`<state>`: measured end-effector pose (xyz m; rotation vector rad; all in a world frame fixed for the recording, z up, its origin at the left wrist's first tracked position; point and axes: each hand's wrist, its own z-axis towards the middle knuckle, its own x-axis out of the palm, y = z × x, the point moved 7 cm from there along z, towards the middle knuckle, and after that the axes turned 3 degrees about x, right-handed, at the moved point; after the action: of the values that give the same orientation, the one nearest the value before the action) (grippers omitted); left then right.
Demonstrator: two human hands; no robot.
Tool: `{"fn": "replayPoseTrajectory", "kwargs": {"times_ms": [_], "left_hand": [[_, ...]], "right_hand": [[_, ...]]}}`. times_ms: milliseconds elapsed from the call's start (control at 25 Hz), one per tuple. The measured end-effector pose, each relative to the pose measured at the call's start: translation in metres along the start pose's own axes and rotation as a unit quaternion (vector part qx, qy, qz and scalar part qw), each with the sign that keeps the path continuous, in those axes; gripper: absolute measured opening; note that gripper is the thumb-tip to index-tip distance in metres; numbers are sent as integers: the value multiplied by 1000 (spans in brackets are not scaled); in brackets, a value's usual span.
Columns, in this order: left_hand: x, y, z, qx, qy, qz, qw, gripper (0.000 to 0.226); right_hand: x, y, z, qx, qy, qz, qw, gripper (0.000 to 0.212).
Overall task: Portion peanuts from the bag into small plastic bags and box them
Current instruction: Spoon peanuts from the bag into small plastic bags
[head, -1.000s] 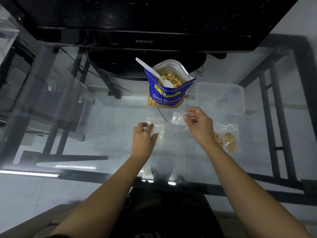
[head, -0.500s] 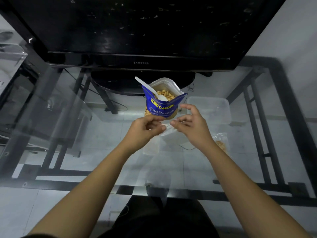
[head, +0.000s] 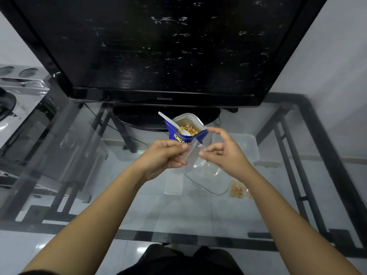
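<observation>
Small plastic bag (head: 200, 165) was lifted off table since earlier frame, mouth pinched apart by left hand (head: 162, 155) and right hand (head: 222, 153), directly below peanut bag (head: 185, 133).

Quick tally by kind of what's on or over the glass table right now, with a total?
Peanut bag: 1
Spoon: 1
Empty small bags: 2, one held by both hands, one lying flat
Filled small bags: at least 1, partly hidden
Clear box: 1
TV: 1
Total: 7
</observation>
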<state>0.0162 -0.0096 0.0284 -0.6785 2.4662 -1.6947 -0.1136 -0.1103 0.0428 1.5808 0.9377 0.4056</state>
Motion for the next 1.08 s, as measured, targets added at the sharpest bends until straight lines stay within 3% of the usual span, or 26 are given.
{"fn": "replayPoseTrajectory", "kwargs": {"times_ms": [160, 240, 440, 720, 960, 1080], "left_hand": [[2, -6, 0, 4, 18, 13, 1000, 21], [3, -8, -1, 10, 23, 20, 999, 12], [-10, -27, -1, 75, -27, 80, 994, 26], [-21, -48, -8, 178, -133, 312, 924, 17], [-29, -57, -5, 193, -166, 298, 920, 18], [-29, -63, -4, 183, -173, 290, 923, 11]], "right_hand": [[-4, 10, -2, -4, 6, -32, 999, 61], [-2, 14, -3, -15, 11, -34, 999, 59], [-3, 12, -5, -10, 36, -54, 998, 63], [-9, 8, -5, 10, 42, 90, 995, 56], [-17, 6, 6, -11, -26, 97, 995, 50], [-19, 14, 8, -51, -90, -31, 994, 53]]}}
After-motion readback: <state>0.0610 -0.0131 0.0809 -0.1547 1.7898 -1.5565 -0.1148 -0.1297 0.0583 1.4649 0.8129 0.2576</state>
